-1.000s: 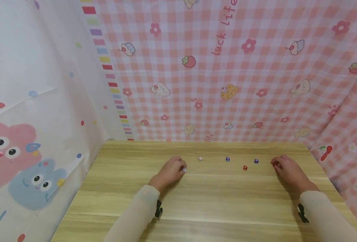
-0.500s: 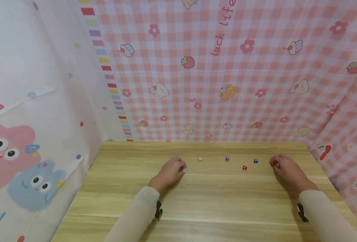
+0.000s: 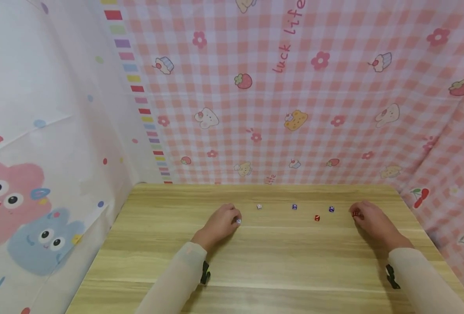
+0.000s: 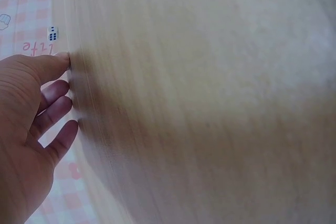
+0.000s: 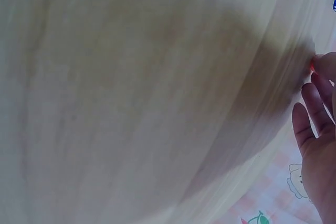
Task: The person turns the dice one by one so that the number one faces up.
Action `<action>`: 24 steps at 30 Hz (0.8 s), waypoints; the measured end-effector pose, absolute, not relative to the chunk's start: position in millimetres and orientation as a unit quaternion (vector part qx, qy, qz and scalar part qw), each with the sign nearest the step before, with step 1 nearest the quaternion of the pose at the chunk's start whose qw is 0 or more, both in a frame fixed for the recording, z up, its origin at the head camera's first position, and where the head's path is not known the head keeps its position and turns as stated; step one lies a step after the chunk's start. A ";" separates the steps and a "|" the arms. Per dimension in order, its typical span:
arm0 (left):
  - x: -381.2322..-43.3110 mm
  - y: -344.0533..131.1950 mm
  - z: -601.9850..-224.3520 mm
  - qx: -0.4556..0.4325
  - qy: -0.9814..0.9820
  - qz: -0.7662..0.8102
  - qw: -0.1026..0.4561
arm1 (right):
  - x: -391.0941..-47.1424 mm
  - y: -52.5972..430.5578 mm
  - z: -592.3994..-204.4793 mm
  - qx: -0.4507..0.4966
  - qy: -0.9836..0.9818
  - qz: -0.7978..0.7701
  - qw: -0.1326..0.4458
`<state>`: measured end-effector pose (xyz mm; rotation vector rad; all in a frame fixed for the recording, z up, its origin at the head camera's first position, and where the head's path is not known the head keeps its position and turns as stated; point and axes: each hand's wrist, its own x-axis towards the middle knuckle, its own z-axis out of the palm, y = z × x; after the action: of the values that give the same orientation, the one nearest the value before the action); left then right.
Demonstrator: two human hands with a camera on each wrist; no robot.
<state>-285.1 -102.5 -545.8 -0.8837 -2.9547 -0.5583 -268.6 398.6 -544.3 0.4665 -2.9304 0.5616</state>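
Observation:
My left hand (image 3: 221, 221) rests low over the table, pinching a white die (image 3: 238, 221) between thumb and fingertips. In the left wrist view the fingers hide that die. Just beyond this hand lies a second white die (image 3: 259, 206), which the left wrist view shows as a die (image 4: 53, 33) with dark pips. On the right, my right hand (image 3: 373, 221) pinches a red die (image 3: 355, 213) at the tabletop; only a red sliver (image 5: 312, 66) shows in the right wrist view. Between the hands sit a blue die (image 3: 294, 206), another blue die (image 3: 331, 209) and a loose red die (image 3: 317, 218).
The wood-grain table (image 3: 279, 266) reaches back to a pink checked cloth (image 3: 271, 100) hanging behind it. A white cartoon cloth (image 3: 70, 144) hangs on the left, and a cherry-print cloth (image 3: 448, 205) on the right.
The head view has drifted slightly. The red die in my right fingers shows a little more of its face than half a second ago. My left hand stays in place with its white die.

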 end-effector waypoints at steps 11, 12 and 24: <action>-285.4 -101.5 -544.0 -0.280 -0.946 -0.165 0.005 | -268.5 402.7 -545.7 0.138 -0.967 0.203 0.061; -285.4 -101.6 -544.5 -0.281 -0.946 -0.164 0.006 | -268.1 402.9 -545.7 0.136 -0.967 0.205 0.059; -287.7 -102.4 -548.2 -0.283 -0.946 -0.158 0.010 | -268.4 401.4 -541.3 0.138 -0.970 0.194 0.050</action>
<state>-287.7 -102.4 -548.2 -0.8832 -2.9536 -0.4930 -268.4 401.4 -541.3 0.4205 -2.9531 0.5918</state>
